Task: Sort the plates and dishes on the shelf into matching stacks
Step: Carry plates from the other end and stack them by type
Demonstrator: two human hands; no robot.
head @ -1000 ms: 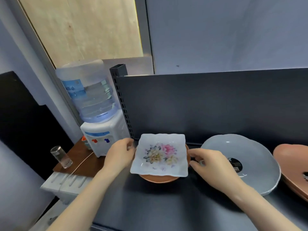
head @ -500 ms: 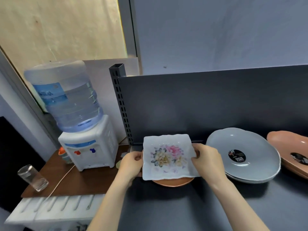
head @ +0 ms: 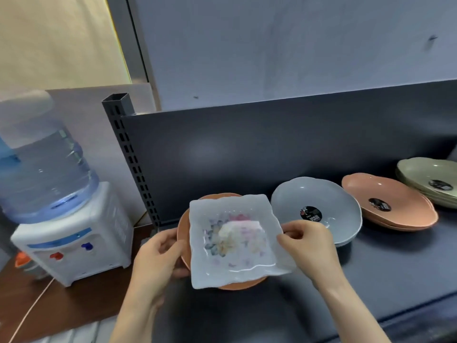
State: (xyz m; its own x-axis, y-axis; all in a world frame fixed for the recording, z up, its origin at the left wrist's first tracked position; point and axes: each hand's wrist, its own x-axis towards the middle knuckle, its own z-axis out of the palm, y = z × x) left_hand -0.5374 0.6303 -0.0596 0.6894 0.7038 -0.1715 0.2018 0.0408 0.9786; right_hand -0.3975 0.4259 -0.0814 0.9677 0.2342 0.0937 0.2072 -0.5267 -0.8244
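A square white plate with a flower print (head: pixel 232 241) is held between both hands above an orange round dish (head: pixel 184 233) at the left end of the dark shelf (head: pixel 371 280). My left hand (head: pixel 158 261) grips the plate's left edge, where the orange dish's rim also lies. My right hand (head: pixel 309 246) pinches its right edge. The plate is tilted and blurred. To the right stand a grey dish stack (head: pixel 319 206), an orange dish stack (head: pixel 390 201) and a green dish stack (head: pixel 430 179).
A water dispenser (head: pixel 61 219) with a large bottle stands on a brown side table (head: pixel 61 308) left of the shelf. The shelf's perforated post (head: pixel 128 154) and dark back panel (head: pixel 272 149) rise behind the dishes.
Both hands closed on the white plate's edges and lifted and tilted it off the orange dish. The view swung right, which brought the green stack into sight.
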